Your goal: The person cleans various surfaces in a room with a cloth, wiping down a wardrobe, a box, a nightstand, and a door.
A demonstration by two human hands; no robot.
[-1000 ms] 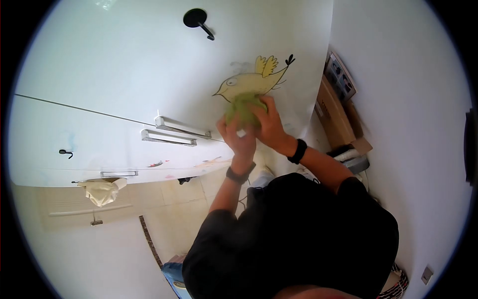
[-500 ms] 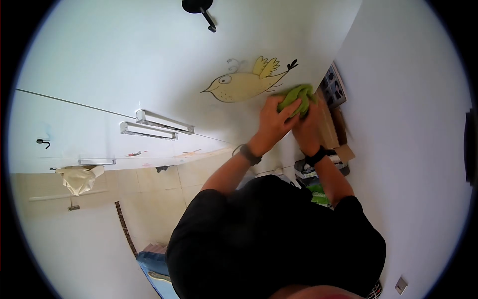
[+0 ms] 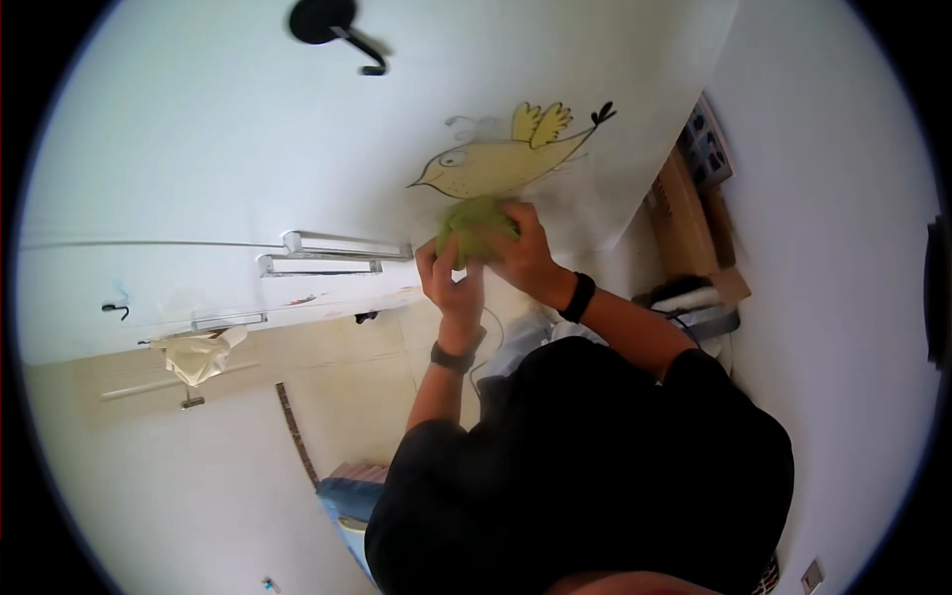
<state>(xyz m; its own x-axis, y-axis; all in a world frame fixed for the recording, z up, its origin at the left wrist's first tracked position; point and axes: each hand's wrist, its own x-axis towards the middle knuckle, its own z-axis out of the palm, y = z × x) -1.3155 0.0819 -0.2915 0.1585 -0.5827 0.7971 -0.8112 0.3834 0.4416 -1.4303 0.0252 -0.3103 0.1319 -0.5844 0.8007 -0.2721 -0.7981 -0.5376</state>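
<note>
A crumpled green cloth is held in both hands against the white cabinet door, just below a yellow bird picture. My left hand grips the cloth's lower left side, its fingers bent into the folds. From the right, my right hand closes over the other side of the cloth. Motion blurs the cloth and some fingertips. The door's silver handles lie just left of my left hand.
Above hangs a black hook on the door. A cardboard box stands by the wall at right. Beyond my left arm, a cream cloth bag hangs from a hook. Blue fabric lies at lower left.
Both hands have moved the green cloth leftward and slightly down, from near the door's right edge to below the bird. The view has shifted a little.
</note>
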